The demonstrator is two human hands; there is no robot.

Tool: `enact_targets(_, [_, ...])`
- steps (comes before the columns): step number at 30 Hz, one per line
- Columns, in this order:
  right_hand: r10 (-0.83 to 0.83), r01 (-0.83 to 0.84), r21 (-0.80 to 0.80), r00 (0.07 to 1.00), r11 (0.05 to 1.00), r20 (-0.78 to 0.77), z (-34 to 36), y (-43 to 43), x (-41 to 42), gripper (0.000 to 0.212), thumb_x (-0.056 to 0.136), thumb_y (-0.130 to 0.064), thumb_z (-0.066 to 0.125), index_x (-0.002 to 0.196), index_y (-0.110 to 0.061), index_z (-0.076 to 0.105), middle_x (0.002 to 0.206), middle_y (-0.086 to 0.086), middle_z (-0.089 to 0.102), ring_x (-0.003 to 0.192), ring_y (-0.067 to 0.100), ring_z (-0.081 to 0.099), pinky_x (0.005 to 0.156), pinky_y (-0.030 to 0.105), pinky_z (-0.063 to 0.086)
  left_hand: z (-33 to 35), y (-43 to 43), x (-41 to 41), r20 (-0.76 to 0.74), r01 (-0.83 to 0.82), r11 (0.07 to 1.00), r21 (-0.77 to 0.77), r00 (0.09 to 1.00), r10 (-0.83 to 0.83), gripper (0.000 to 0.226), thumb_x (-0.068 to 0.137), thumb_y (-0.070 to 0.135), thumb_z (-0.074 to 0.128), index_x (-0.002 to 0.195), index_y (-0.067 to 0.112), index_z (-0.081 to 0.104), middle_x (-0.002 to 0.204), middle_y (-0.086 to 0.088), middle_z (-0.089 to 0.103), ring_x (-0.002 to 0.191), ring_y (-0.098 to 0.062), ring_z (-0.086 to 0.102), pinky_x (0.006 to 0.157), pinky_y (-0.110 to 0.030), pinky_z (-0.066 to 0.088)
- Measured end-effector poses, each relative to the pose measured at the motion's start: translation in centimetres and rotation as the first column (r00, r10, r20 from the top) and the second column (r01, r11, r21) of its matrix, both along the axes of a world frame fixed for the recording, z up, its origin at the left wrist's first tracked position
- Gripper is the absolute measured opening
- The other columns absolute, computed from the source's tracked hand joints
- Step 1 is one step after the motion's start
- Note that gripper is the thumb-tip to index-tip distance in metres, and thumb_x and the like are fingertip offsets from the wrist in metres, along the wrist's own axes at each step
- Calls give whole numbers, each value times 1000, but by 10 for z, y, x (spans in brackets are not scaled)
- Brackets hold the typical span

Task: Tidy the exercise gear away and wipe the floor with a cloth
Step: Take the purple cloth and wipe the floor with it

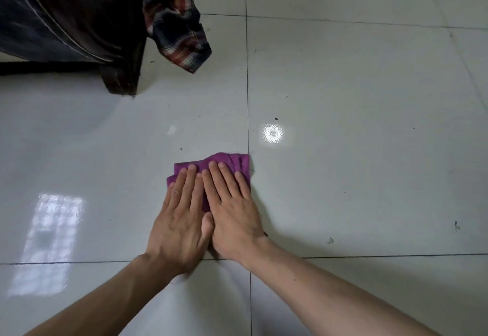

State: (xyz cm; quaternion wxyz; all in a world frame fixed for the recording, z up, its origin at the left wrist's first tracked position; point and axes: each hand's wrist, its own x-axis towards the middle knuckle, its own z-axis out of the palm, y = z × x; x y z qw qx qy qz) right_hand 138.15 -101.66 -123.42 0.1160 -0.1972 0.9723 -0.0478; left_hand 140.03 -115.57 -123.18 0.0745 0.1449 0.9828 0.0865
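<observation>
Two flat palms press a crumpled purple cloth [211, 169] onto the glossy pale tile floor [356, 177], beside a dark grout line. Left hand [182, 219] and right hand [232, 211] lie side by side, fingers straight, gripping nothing. Plaid fabric [179, 24] hangs beyond.

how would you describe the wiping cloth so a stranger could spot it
On the pale tiled floor, look near the dark grout line running up the middle. The purple cloth lies flat under the left hand and right hand; it is the only purple thing there.
</observation>
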Motion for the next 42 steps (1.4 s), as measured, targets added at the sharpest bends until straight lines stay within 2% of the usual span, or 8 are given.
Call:
enact_targets(4, [-45,44,-14,999,999,-23,1,25,-2,80,89,-36,33,159,-10,6,168,9,1,155,25,-3,125,46,7,0,28,-6,-6,3,999,53,1000,-3,68,97,34,22,155,0,16,164,-20,11,153,-32,7,122,-48,16])
enact_targets(9, [-230,230,-8,972,973,-53,4,117,2,81,82,-32,36,158,-8,21,167,10,13,154,26,11,124,46,14,6,124,-24,-10,162,981,106,987,-162,69,95,33,24,154,-2,20,162,-23,18,153,-35,10,122,-51,17])
enact_targets(13, [-356,360,39,930,932,-91,1,196,15,80,80,-32,41,155,-5,30,164,13,24,151,28,24,120,47,21,6,206,-32,24,324,943,71,945,-326,71,96,36,15,155,-3,12,164,-22,11,153,-36,-2,122,-51,7])
enact_targets(20, [-432,438,46,896,898,-102,-1,263,35,81,81,-36,39,155,-4,26,164,12,23,152,27,22,121,46,18,18,268,-33,85,456,890,10,886,-455,70,97,36,8,155,-3,4,164,-23,3,152,-37,-4,124,-49,2])
enact_targets(25, [-446,454,54,887,889,-123,-1,240,31,81,81,-36,39,154,-4,28,162,17,27,150,30,25,119,49,21,31,247,-31,95,422,906,-22,903,-418,66,103,32,19,155,-3,-1,164,-23,-2,153,-35,-7,123,-44,-3])
enact_targets(30, [-373,380,67,923,923,-96,1,168,40,81,81,-37,40,155,-4,29,163,16,24,152,31,22,119,52,22,17,176,-13,63,336,942,25,939,-337,72,95,37,10,156,0,4,165,-21,1,152,-34,-9,124,-48,5])
enact_targets(36, [-189,186,-61,981,981,-39,5,60,33,83,80,-38,41,156,-8,28,165,14,20,153,31,17,119,50,17,15,63,7,2,199,979,32,980,-199,71,93,34,33,153,-3,23,161,-23,21,153,-33,8,121,-49,22])
enact_targets(42, [52,-49,-90,998,995,38,5,10,-32,83,81,-37,14,160,-14,3,168,7,-4,155,24,-8,125,45,-2,12,14,-26,-46,-21,999,-38,999,19,68,95,31,23,147,-13,30,154,-33,29,147,-44,23,119,-50,23])
